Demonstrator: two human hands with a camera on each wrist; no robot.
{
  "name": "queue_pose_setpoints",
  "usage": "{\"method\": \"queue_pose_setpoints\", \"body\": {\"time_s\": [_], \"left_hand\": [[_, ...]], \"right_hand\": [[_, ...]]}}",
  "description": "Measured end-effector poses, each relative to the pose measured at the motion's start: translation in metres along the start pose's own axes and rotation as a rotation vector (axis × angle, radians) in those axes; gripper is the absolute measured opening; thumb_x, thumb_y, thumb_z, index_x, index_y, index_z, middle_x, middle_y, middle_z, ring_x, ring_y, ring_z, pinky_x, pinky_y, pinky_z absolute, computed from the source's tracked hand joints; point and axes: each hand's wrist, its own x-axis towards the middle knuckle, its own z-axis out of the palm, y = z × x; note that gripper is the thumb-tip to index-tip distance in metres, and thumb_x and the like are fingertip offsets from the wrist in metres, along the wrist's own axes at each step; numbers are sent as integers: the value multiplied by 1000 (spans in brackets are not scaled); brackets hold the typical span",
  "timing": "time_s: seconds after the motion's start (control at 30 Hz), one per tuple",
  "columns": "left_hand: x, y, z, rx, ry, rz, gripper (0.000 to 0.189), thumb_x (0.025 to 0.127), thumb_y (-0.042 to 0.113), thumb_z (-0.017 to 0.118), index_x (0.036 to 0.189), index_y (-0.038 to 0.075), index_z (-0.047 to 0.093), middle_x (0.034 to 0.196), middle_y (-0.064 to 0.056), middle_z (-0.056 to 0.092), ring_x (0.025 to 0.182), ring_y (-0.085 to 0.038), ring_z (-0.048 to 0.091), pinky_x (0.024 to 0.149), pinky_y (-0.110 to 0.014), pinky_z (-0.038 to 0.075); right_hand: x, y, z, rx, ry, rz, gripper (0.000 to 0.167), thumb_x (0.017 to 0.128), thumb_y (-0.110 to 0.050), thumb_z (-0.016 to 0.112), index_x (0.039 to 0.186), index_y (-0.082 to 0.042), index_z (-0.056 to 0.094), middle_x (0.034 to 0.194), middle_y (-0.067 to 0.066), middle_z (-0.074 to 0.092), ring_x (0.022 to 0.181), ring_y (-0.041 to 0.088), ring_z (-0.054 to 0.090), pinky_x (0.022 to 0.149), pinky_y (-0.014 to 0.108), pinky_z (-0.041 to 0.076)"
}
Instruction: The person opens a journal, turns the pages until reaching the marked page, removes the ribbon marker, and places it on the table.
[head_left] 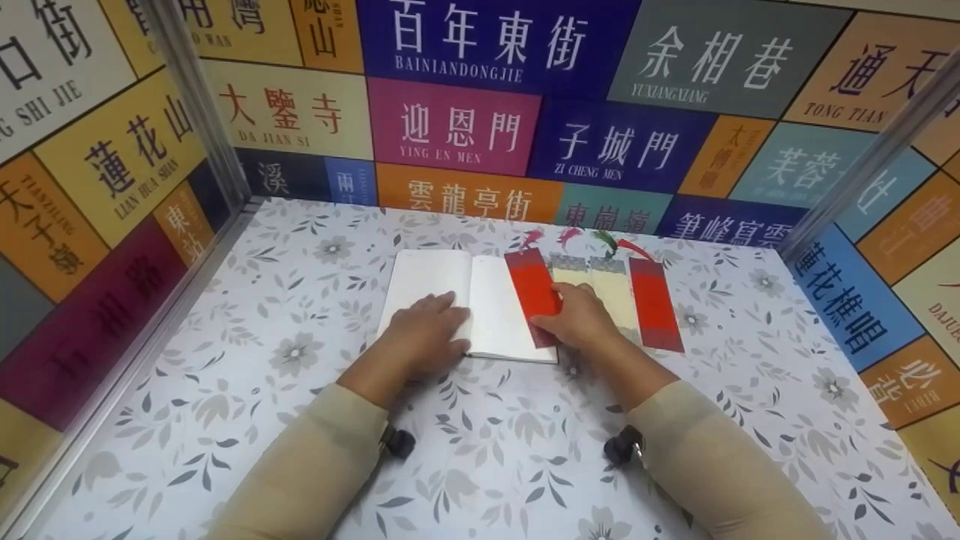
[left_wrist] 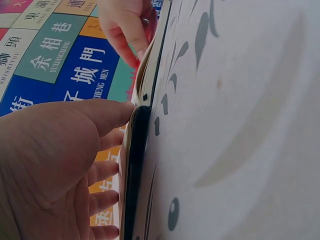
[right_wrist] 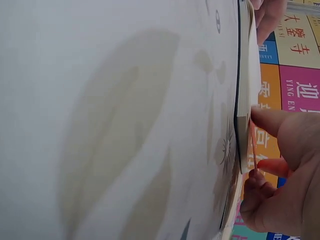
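A notebook (head_left: 491,322) with blank white pages lies open on the table. My left hand (head_left: 426,330) rests on its left page, fingers extended; in the left wrist view the thumb touches the notebook's edge (left_wrist: 131,160) by the spine. Over the right page, slightly tilted, is a red bookmark (head_left: 532,289) with a pink tassel. My right hand (head_left: 585,315) pinches it by its right side, and the right wrist view shows its thin edge (right_wrist: 253,142) between thumb and fingers. Just right of the notebook lie cream bookmarks (head_left: 619,296), partly hidden by that hand, and another red bookmark (head_left: 656,307).
Pink, green and red tassels (head_left: 606,243) trail behind the bookmarks. A floral cloth (head_left: 480,450) covers the table. Panels with coloured Chinese signs (head_left: 454,124) enclose the back and sides. A dark strap device (head_left: 397,442) sits at each wrist.
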Motion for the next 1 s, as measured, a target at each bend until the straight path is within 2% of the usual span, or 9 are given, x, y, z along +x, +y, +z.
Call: {"method": "queue_pose_setpoints", "body": {"time_s": [0.1, 0.27, 0.47, 0.57, 0.67, 0.83, 1.0], "left_hand": [[1, 0, 0, 0, -2, -2, 64, 107, 51, 57, 166, 32, 41, 181, 2, 25, 169, -30, 20, 136, -59, 22], [1, 0, 0, 0, -12, -5, 65, 107, 52, 56, 166, 32, 40, 181, 2, 24, 169, -30, 20, 137, -59, 21], [1, 0, 1, 4, -7, -9, 65, 107, 51, 57, 166, 32, 40, 181, 1, 24, 169, -30, 20, 136, -60, 22], [1, 0, 1, 9, -6, -10, 64, 107, 51, 57, 166, 32, 40, 180, 2, 25, 169, -29, 21, 136, -60, 22], [1, 1, 1, 12, -9, -8, 64, 107, 52, 56, 166, 32, 40, 180, 2, 25, 169, -29, 21, 136, -60, 23], [0, 1, -1, -14, -17, -13, 65, 107, 51, 57, 166, 32, 40, 181, 3, 25, 169, -28, 19, 137, -58, 21], [-2, 0, -1, -32, -17, -21, 65, 107, 51, 58, 166, 33, 40, 181, 5, 23, 170, -26, 18, 138, -57, 19]], "right_hand": [[1, 1, -5, 80, -5, 20, 91, 92, -37, 84, 168, -20, 36, 148, 9, 59, 130, 29, 61, 113, 46, 59], [5, 3, -12, 126, -11, 53, 74, 98, -28, 78, 164, -21, 45, 134, 8, 65, 118, 27, 65, 98, 35, 65], [9, 4, -16, 175, -19, 104, 60, 101, -23, 73, 157, -21, 54, 132, 8, 64, 117, 27, 63, 85, 28, 64], [12, 4, -19, 212, -20, 121, 51, 102, -19, 69, 152, -19, 59, 134, 10, 64, 118, 28, 61, 83, 28, 63], [13, 6, -22, 267, -33, 145, 45, 103, -19, 68, 148, -19, 63, 134, 10, 65, 112, 28, 63, 81, 28, 62], [13, 12, -29, 452, -92, 196, 41, 104, -21, 68, 144, -21, 66, 131, 10, 69, 99, 25, 66, 76, 27, 62], [14, 19, -38, 581, -153, 211, 44, 104, -21, 68, 148, -22, 65, 136, 9, 71, 105, 24, 69, 82, 26, 64]]}}
